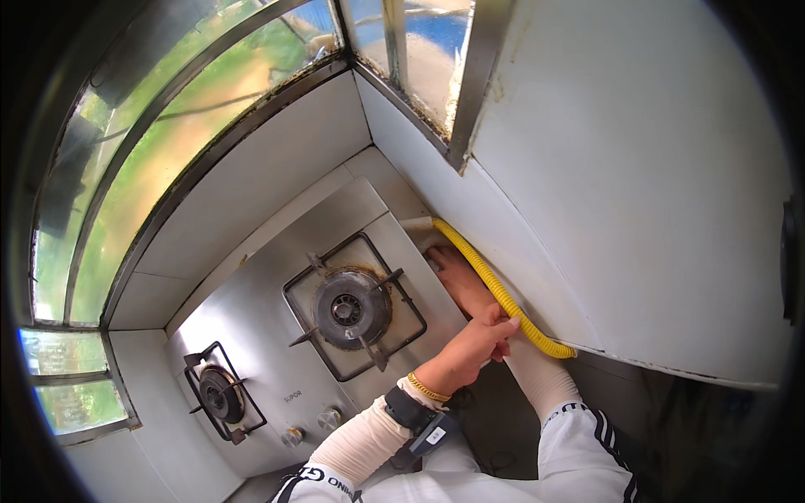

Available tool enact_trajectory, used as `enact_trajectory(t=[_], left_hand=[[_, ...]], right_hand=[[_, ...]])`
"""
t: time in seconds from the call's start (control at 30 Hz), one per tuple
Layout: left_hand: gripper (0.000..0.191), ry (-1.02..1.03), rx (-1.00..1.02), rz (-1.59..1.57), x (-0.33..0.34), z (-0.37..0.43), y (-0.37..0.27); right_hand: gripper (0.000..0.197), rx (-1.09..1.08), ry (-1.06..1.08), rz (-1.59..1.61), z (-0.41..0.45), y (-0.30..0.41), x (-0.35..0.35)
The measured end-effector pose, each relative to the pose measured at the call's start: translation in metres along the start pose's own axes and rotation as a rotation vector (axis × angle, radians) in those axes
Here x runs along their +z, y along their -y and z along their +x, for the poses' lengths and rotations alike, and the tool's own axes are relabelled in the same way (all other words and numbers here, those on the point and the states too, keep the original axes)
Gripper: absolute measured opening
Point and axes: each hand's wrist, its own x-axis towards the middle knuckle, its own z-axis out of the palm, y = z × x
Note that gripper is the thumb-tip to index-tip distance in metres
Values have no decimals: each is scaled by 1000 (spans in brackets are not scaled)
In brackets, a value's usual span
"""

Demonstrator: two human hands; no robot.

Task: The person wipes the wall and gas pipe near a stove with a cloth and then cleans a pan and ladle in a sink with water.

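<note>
A yellow corrugated hose (484, 270) runs along the tiled wall, past the right side of a stainless-steel two-burner gas stove (251, 314). My right hand (464, 281) reaches into the narrow gap between stove and hose. Its fingertips are in shadow by the hose's far end, and what they touch is hidden. Over my right wrist lies my left hand (471, 349), fingers curled, the thumb tip against or just above the hose. Whether it pinches the hose or the sleeve is unclear. A gold bracelet (427, 387) and a black wrist device (409, 409) are on that arm.
The larger burner (346, 311) with its black pan support is beside my hands; a smaller burner (220, 395) sits farther left. Two control knobs (329, 418) are at the stove's front. A white wall panel (629, 176) rises at right, and metal-framed windows (188, 138) border the corner.
</note>
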Motion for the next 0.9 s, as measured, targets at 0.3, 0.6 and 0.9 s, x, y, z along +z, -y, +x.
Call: enact_trajectory(t=[0.3, 0.6, 0.9], left_hand=[[23, 37, -42, -6, 13, -67, 45], [18, -193, -164, -110, -18, -136, 125], [19, -230, -166, -55, -16, -124, 138]], right_hand=[[37, 72, 102, 57, -135, 12, -55], [27, -82, 10, 91, -221, -1, -83], [27, 752, -443, 387, -332, -115, 47]])
